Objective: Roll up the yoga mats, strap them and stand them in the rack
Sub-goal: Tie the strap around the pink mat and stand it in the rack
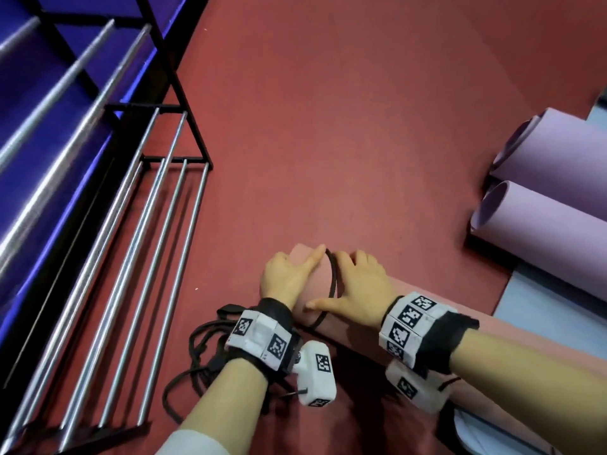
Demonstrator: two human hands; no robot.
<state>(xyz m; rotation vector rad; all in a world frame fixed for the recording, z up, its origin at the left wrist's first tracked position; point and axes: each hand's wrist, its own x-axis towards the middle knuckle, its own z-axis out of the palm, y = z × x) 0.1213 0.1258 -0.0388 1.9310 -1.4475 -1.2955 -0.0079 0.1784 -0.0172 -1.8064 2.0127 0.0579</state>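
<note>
A rolled pink yoga mat [486, 362] lies on the red floor, running from the lower right to its end at the centre. A black strap [332, 284] loops over the roll near that end. My left hand [289, 277] rests on the mat's end, its fingers lying against the strap. My right hand [358, 287] lies on the roll just right of the strap, thumb stretched along the mat, fingertips touching the strap. Whether either hand pinches the strap is hidden.
A black metal rack [170, 224] with silver bars stands at the left over a blue surface. A tangle of black straps [203, 349] lies beside my left wrist. Two loosely rolled purple mats [551, 198] lie at the right on a pale mat.
</note>
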